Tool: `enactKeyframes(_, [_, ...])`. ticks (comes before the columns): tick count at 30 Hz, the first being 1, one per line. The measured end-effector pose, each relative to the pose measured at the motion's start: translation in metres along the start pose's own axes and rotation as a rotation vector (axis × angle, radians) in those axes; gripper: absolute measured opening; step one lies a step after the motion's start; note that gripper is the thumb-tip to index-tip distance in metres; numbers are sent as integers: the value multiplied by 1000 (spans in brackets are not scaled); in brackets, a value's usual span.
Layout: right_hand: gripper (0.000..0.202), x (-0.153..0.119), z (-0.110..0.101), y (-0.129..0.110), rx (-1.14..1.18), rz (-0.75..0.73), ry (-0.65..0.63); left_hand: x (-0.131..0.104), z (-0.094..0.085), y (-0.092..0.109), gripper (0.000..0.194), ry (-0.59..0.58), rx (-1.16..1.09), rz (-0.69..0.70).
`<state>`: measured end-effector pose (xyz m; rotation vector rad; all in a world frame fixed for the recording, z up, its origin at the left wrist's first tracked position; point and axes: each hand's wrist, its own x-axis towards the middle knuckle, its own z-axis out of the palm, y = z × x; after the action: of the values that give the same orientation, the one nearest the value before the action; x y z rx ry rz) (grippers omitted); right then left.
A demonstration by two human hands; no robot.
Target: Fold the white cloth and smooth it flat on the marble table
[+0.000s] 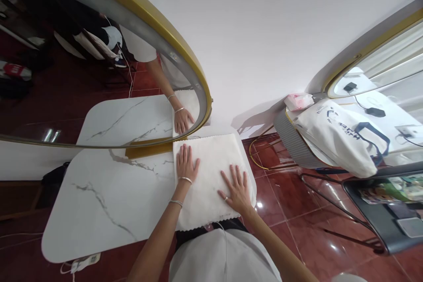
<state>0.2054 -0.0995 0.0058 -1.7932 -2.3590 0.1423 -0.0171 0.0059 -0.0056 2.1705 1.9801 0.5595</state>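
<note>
A white cloth (208, 185) with scalloped edges lies flat over the right end of a white marble-patterned table (109, 198). My left hand (187, 163) rests palm down on the cloth's upper left part, its fingers extended and nothing held. On the right part of the cloth, my right hand (236, 189) lies flat with its fingers spread, a ring on one finger. Two bracelets circle my left wrist. The cloth reaches the table's front edge, close to my body.
A large gold-framed mirror (198, 66) leans over the table's back. At right, a second table bears a white bag (337, 134), a tissue pack (299, 101) and a black adapter (376, 112). A dark chair (390, 229) stands before it. A power strip (86, 262) lies on the floor.
</note>
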Motion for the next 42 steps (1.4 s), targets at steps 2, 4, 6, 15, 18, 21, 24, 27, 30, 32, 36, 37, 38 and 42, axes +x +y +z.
enactKeyframes(2, [78,1,2,-9,15,-15,-15,-1,-2,-11,65,1,25,-19])
enactKeyframes(4, [80,4,5,-25,41,-39,-34,-3,-11,-31,66,8,39,-30])
enactKeyframes(6, [81,8,9,-49,78,-62,-55,-8,-23,-58,66,23,56,-39])
enactKeyframes(15, [79,36,7,-142,264,-204,-184,-16,-66,-133,55,34,72,-23])
enactKeyframes(18, [76,33,9,-141,265,-187,-185,4,-46,-82,52,-83,9,169])
enactKeyframes(21, [75,24,16,-128,225,-129,-153,25,-17,-25,54,-121,32,176])
enactKeyframes(24, [73,15,21,-115,162,-58,-111,34,2,4,61,-113,32,177])
enactKeyframes(27, [74,13,23,-114,125,-53,-95,32,3,1,64,-118,16,205])
enactKeyframes(30, [77,16,24,-134,124,-67,-107,25,-10,-23,65,-121,15,226])
enactKeyframes(32, [81,19,26,-157,143,-81,-132,19,-23,-45,65,-117,15,227])
enactKeyframes(36, [82,29,28,-211,221,-183,-215,7,-48,-98,65,-108,20,201])
enactKeyframes(37, [81,32,28,-223,239,-220,-235,5,-53,-110,65,-101,24,191])
enactKeyframes(38, [80,34,27,-233,253,-249,-249,2,-57,-120,65,-91,29,179])
enactKeyframes(42, [77,38,31,-250,247,-253,-253,0,-59,-131,56,-144,26,269])
